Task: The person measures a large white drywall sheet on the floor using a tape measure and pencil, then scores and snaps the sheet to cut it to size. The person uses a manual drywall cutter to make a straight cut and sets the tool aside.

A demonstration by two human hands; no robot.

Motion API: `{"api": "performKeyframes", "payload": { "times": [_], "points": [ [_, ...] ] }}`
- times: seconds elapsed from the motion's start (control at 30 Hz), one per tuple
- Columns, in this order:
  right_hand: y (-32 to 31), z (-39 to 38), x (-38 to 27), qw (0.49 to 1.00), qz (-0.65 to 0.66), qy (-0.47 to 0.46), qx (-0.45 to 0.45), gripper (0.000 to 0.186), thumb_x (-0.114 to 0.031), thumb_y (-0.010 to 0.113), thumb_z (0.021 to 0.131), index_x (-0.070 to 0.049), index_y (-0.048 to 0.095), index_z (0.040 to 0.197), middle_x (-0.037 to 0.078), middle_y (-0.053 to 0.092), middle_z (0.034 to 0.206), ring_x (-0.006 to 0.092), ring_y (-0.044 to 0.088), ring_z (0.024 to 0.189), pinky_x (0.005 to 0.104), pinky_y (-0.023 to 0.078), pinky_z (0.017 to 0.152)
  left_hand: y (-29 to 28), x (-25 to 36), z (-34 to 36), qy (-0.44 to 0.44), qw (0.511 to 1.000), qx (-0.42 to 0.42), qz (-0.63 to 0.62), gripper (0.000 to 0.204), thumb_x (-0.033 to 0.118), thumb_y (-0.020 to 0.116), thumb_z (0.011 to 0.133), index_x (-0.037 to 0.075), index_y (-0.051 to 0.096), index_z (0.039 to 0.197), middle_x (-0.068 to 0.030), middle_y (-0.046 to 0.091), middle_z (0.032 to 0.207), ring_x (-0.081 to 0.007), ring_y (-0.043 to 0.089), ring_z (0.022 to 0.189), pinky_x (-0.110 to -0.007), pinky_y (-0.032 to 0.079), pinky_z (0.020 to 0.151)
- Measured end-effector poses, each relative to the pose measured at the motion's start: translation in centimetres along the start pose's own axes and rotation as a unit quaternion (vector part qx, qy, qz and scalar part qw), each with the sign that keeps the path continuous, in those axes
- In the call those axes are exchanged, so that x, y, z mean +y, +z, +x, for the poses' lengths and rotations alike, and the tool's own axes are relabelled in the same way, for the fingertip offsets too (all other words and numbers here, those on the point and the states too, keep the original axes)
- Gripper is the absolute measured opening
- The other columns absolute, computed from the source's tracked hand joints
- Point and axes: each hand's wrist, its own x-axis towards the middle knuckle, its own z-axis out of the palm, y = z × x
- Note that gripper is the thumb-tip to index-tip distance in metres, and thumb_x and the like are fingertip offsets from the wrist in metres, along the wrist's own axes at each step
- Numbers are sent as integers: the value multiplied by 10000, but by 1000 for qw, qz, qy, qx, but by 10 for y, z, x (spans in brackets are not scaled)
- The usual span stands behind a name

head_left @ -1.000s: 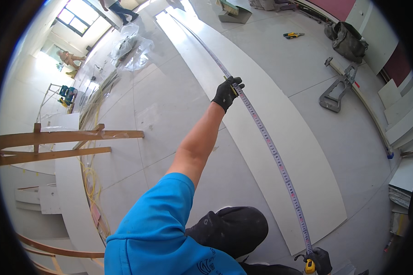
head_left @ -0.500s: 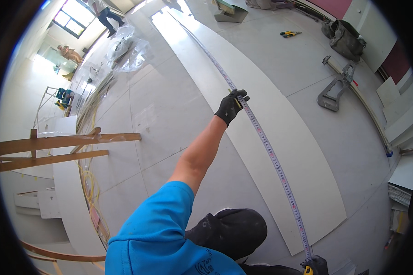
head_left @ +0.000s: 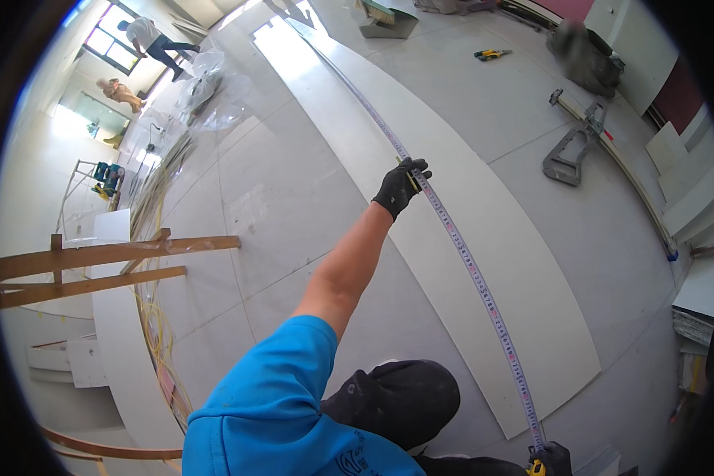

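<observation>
A long white board [head_left: 531,317] lies on the floor, running from the far left toward the near right. Along it stretches the white blade of a tape measure [head_left: 484,289], printed with dark marks. My left hand [head_left: 398,189], in a black glove, is closed at the blade partway up the board. A thin yellowish stick [head_left: 413,182] shows between its fingers; its kind is unclear. Near the bottom edge, my gloved right hand [head_left: 554,458] grips the yellow tape case [head_left: 537,468], just off the board's near end. That hand is partly cut off by the frame.
Wooden trestle legs [head_left: 127,247] stand at left, beside yellow cables [head_left: 157,321]. On the right lie a grey metal tool [head_left: 567,159], yellow-handled pliers [head_left: 493,55] and a bag [head_left: 587,59]. A dustpan [head_left: 389,25] rests farther back. Two people [head_left: 155,44] are at the far left.
My view has shifted slightly. The far person by the window now leans forward and shows more fully. Both my hands keep their hold, with the blade still stretched along the board.
</observation>
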Motion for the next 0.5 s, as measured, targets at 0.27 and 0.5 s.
{"api": "performKeyframes", "payload": {
  "times": [0.27, 0.5],
  "points": [
    [-30, 18, 47, 993, 19, 45, 111, 208, -214, 595, 866, -21, 654, 817, 83, 636, 705, 134, 609, 616, 296, 490, 601, -28, -27, 23, 0, 999, -34, -21, 324, 244, 455, 970, 20, 556, 1182, -121, 615, 1159, -309, 564, 1110, -450, 448, 958],
    [-88, 55, 80, 952, -121, -38, 279, 224, -253, 550, 872, -38, 614, 877, 91, 614, 679, 194, 592, 586, 325, 470, 605, 53, -76, -21, -130, 981, 8, 142, 394, 348, 445, 979, 42, 559, 1199, -99, 610, 1180, -267, 583, 1095, -360, 475, 883]
  ]
}}
